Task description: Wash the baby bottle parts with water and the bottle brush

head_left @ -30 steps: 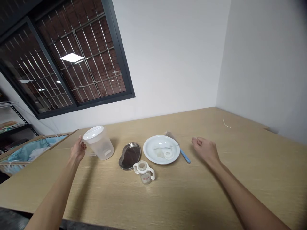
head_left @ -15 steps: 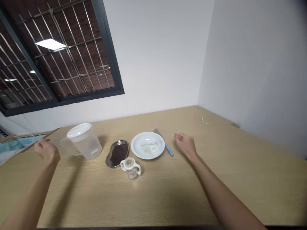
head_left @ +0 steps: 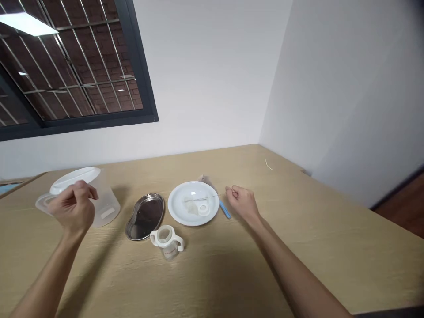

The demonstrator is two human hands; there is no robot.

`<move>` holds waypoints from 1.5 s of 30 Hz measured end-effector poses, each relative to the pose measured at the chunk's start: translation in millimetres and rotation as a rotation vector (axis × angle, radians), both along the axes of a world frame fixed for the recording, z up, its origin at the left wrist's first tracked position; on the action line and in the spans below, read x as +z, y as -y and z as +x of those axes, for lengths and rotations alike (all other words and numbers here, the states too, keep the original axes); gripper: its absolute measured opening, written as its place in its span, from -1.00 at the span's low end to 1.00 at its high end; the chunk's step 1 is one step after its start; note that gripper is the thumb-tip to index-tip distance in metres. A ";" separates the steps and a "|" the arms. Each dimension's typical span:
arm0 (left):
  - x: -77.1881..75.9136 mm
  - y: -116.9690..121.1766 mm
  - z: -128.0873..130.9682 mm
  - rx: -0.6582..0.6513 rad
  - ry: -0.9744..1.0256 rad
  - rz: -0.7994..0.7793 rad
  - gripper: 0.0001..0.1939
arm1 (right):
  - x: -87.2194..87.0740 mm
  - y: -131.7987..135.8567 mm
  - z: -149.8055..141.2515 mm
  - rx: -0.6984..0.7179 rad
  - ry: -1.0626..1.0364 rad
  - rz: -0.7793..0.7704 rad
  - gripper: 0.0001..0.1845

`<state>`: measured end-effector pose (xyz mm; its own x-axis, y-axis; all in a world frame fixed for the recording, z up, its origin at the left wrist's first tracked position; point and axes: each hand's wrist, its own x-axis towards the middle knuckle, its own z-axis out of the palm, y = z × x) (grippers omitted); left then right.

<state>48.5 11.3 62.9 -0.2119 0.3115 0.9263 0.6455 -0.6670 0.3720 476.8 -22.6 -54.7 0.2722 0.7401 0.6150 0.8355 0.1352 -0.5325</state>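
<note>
My left hand (head_left: 77, 206) is curled closed in front of the clear plastic pitcher (head_left: 107, 201), overlapping its handle side; I see nothing in its fingers. My right hand (head_left: 243, 202) is a loose fist above the table, just right of the white plate (head_left: 174, 212), with nothing visible in it. On the plate lie a white ring (head_left: 203, 209), a translucent soft piece and a thin stick (head_left: 207, 197) whose end reaches the rim. A small two-handled baby bottle (head_left: 168, 245) stands upright and uncapped, in front of a kidney-shaped steel tray (head_left: 145, 218).
A blue-handled brush (head_left: 225, 209) lies partly behind the plate. A bent white strip (head_left: 268, 165) rests at the far right of the wooden table (head_left: 298, 229). Walls and a barred window (head_left: 82, 62) rise behind.
The view has swung slightly right, so the table things sit further left. My left hand has moved right, from beside the pitcher to in front of it. My right fist stays beside the plate.
</note>
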 end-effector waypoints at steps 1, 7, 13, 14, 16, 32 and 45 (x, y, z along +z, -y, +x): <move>-8.3 0.3 4.0 -0.027 -0.025 -0.035 -0.63 | 1.6 1.7 -3.5 0.012 0.007 -0.002 -0.54; -62.9 -8.7 20.4 -0.139 -0.121 -0.275 -0.53 | 2.8 6.6 -21.4 0.061 0.057 0.015 -0.54; -83.9 -6.1 21.8 -0.286 -0.342 -0.271 -0.65 | 0.1 8.3 -27.2 0.099 0.087 0.005 -0.54; -85.0 -4.8 20.1 -0.302 -0.363 -0.257 -0.67 | 0.2 9.0 -27.1 0.102 0.089 0.004 -0.54; -87.8 -2.7 15.9 -0.327 -0.371 -0.240 -0.71 | 0.5 10.2 -26.8 0.101 0.088 0.003 -0.53; -96.9 2.0 17.2 -0.403 -0.556 -0.181 -0.87 | 23.0 12.2 9.0 0.034 -0.050 -0.404 -0.62; -106.4 -2.4 20.3 -0.414 -0.518 -0.322 -0.84 | 8.0 10.4 -6.0 0.180 0.106 -0.649 -0.67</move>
